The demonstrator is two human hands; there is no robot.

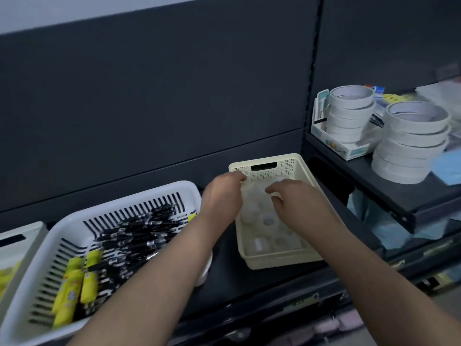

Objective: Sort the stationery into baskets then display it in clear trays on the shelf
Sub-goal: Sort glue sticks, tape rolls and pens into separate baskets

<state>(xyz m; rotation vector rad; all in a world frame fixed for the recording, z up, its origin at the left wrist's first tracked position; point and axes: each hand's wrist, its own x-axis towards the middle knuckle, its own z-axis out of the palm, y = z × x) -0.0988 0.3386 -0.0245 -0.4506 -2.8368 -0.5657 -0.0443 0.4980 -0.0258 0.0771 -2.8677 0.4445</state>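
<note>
A cream perforated basket (287, 168) stands on the dark shelf and holds several clear tape rolls (268, 219). Both of my hands reach into its far half. My left hand (222, 196) hangs over the left side with fingers curled down near the far wall; what they touch is hidden and blurred. The fingers of my right hand (294, 198) curl round a pale tape roll (276, 181) near the back. To the left, a white slotted basket (62, 223) holds a heap of black pens (139, 233) and yellow glue sticks (74, 283).
A raised shelf on the right (374, 186) carries two stacks of white tape rolls (411, 143) and a small display box (349, 148). Another basket edge (15, 236) shows at far left. The dark back panel stands close behind the baskets.
</note>
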